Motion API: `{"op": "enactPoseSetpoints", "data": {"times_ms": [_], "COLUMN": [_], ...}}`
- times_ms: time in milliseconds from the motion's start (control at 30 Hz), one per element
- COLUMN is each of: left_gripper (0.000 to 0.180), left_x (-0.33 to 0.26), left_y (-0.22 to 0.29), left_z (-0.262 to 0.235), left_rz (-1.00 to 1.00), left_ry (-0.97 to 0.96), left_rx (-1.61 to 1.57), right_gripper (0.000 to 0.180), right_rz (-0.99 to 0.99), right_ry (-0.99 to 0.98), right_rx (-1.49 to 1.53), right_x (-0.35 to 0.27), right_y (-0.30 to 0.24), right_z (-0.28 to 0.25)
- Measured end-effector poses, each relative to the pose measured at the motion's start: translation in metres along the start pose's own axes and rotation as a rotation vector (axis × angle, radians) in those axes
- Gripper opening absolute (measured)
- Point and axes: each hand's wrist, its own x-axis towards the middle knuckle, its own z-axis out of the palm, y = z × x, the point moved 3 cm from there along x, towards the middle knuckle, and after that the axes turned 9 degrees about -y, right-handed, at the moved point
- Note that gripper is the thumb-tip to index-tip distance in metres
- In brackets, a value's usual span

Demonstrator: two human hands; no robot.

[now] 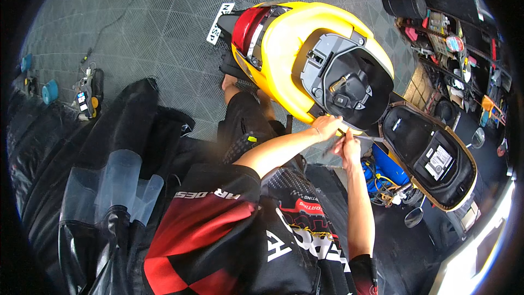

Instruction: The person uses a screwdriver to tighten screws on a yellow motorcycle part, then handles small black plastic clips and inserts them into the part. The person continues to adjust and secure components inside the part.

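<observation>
A yellow scooter stands in front of me, its tail with a red rear light toward the upper left. Its seat is tipped up and over to the right, baring the black under-seat storage bucket. At the near side of the body, just below the bucket's rim, my left hand is closed against the panel edge, fingertips partly hidden. Close beside it, slightly lower and right, my right hand has its fingers curled in a pinch. What lies between the fingers is too small to make out.
Crowded shelves with bottles and tools line the right side, below black buckets. A blue object with coiled cables sits under the raised seat. Black sheeting covers the left. A small device rests on the grey tiled floor.
</observation>
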Motion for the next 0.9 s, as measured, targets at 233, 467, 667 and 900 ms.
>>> {"op": "enactPoseSetpoints", "data": {"times_ms": [233, 467, 667, 900], "left_gripper": [0.029, 0.04, 0.025, 0.041], "left_x": [-0.004, -0.01, -0.012, -0.008], "left_y": [-0.008, 0.007, 0.0, -0.009], "left_z": [0.009, 0.009, -0.004, 0.012], "left_rz": [0.026, 0.083, 0.074, 0.015], "left_ry": [0.025, -0.001, 0.005, -0.052], "left_rx": [-0.063, -0.039, -0.152, -0.019], "right_gripper": [0.032, 0.031, 0.062, 0.072], "right_rz": [-0.75, -0.575, 0.035, -0.736], "right_ry": [0.323, 0.278, 0.113, 0.242], "right_rx": [-1.45, -1.406, 0.182, -1.849], "right_x": [-0.085, -0.027, -0.006, -0.076], "right_y": [-0.06, -0.007, 0.014, -0.071], "right_z": [0.03, -0.005, 0.013, 0.03]}}
